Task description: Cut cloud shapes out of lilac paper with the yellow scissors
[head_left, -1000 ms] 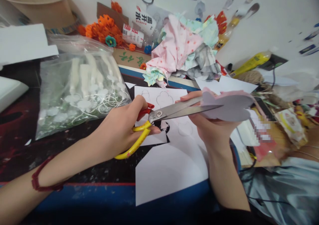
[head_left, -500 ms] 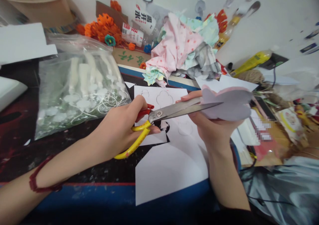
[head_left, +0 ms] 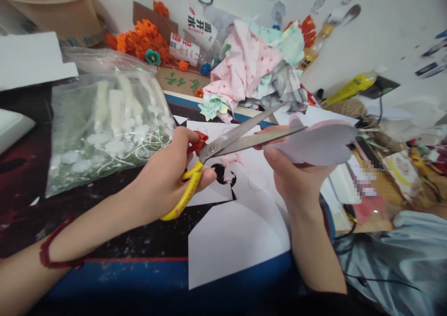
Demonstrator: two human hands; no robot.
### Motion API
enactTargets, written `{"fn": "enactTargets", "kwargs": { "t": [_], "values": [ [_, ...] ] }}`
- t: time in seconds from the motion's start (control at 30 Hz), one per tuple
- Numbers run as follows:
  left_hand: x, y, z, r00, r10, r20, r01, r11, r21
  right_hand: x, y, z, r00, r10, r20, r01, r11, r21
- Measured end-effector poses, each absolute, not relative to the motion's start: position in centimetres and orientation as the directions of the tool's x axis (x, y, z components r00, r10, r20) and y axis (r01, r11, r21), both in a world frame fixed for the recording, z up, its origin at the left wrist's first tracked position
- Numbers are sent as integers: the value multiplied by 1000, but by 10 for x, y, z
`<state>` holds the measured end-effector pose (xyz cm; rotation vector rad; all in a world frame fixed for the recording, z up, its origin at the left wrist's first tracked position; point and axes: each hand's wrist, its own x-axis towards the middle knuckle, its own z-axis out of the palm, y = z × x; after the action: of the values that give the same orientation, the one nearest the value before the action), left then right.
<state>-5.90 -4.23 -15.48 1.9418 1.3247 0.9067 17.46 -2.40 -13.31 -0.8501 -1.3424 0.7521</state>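
My left hand [head_left: 162, 178] is wrapped round the red and yellow handles of a pair of scissors [head_left: 213, 149], whose blades are spread apart. The lower blade reaches the edge of a rounded, scalloped white paper shape [head_left: 319, 143] with a pink layer behind it. My right hand [head_left: 300, 183] pinches this paper shape from below, thumb on the near face, other fingers mostly hidden behind. Beneath the hands lie white paper sheets [head_left: 237, 241], one with pencilled outlines. Small pinkish scraps [head_left: 228, 167] lie beside a dark round hole there.
A clear plastic bag [head_left: 80, 115] with white and green pieces lies at left. Behind are orange flowers [head_left: 143, 38], paper cups [head_left: 185, 50] and crumpled pink dotted fabric [head_left: 240, 64]. A yellow bottle [head_left: 349, 90] and twine stand at right. The blue table edge [head_left: 139, 278] is near me.
The scissor blades have opened wide, the upper one swinging up off the paper shape. My left hand has shifted slightly left. My right hand keeps its hold, with the shape slightly turned.
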Motion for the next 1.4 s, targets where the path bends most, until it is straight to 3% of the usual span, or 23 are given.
{"fn": "enactTargets", "kwargs": {
  "t": [0.5,1.4],
  "values": [
    [-57,-42,-141,353,909,223,610,-404,681,175,-16,-136,-47,831,554,-9,554,-833],
    [-58,-41,-143,388,900,198,570,-403,716,171,-22,-130,-32,839,544,46,544,-837]
  ]
}}
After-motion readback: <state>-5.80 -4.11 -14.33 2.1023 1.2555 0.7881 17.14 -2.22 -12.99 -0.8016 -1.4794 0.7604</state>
